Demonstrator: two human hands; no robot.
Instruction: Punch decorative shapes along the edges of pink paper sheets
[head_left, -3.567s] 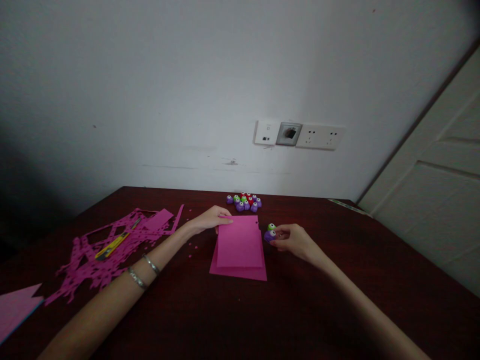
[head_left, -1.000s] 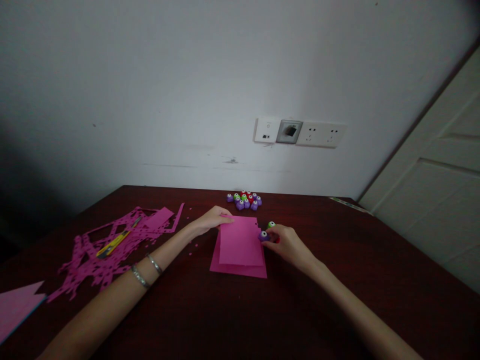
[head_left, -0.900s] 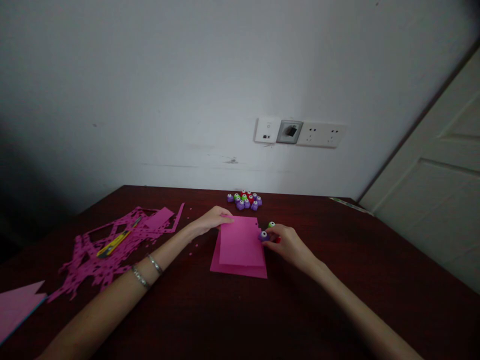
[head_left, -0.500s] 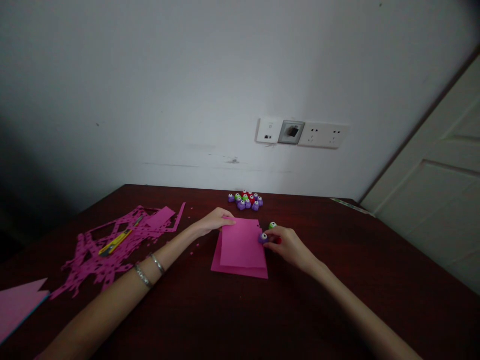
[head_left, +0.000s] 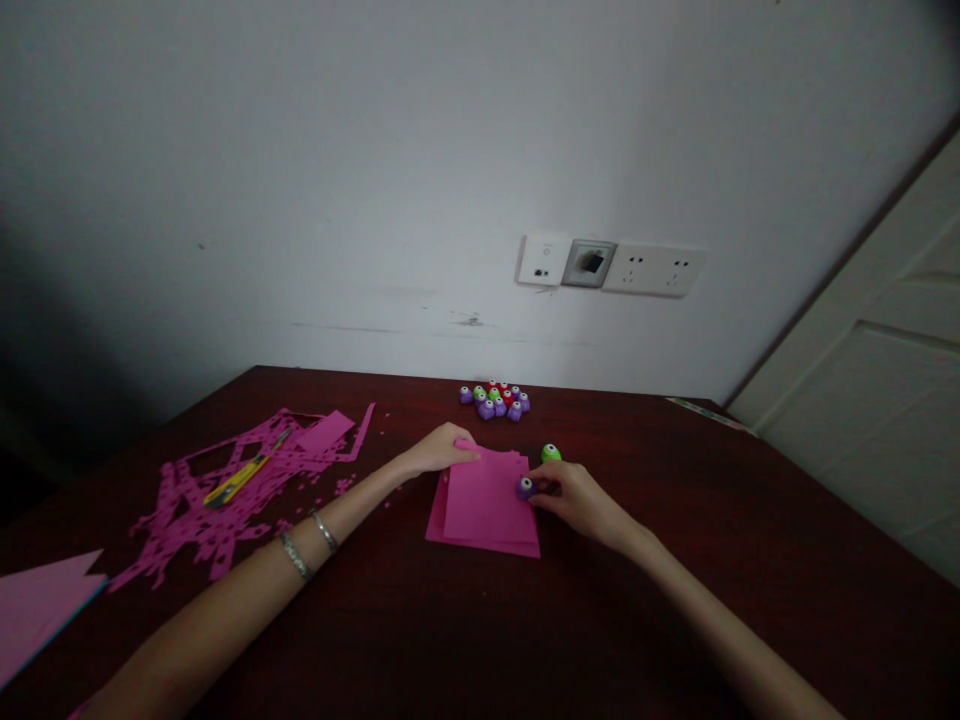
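My left hand (head_left: 442, 448) pinches the upper left corner of a pink sheet of paper (head_left: 491, 500). That sheet overlaps another pink sheet (head_left: 437, 525) whose left and lower edges show beneath it. At the sheet's right edge, my right hand (head_left: 577, 497) grips a small purple craft punch (head_left: 526, 488) with a white top between thumb and fingers. Just beyond the right hand's fingers stands a green craft punch (head_left: 551, 453). The punch's slot and the paper edge in it are too small to make out.
Several purple, green and red punches (head_left: 496, 402) cluster at the table's back edge by the wall. To the left lie cut pink paper scraps (head_left: 187, 530) with a yellow utility knife (head_left: 244, 480) on them. More pink paper (head_left: 45, 610) sits at the far left; wall sockets (head_left: 652, 270) are behind.
The purple punch has moved slightly down along the sheet's right edge with my right hand. My left hand keeps its hold on the corner. The view has shifted slightly.
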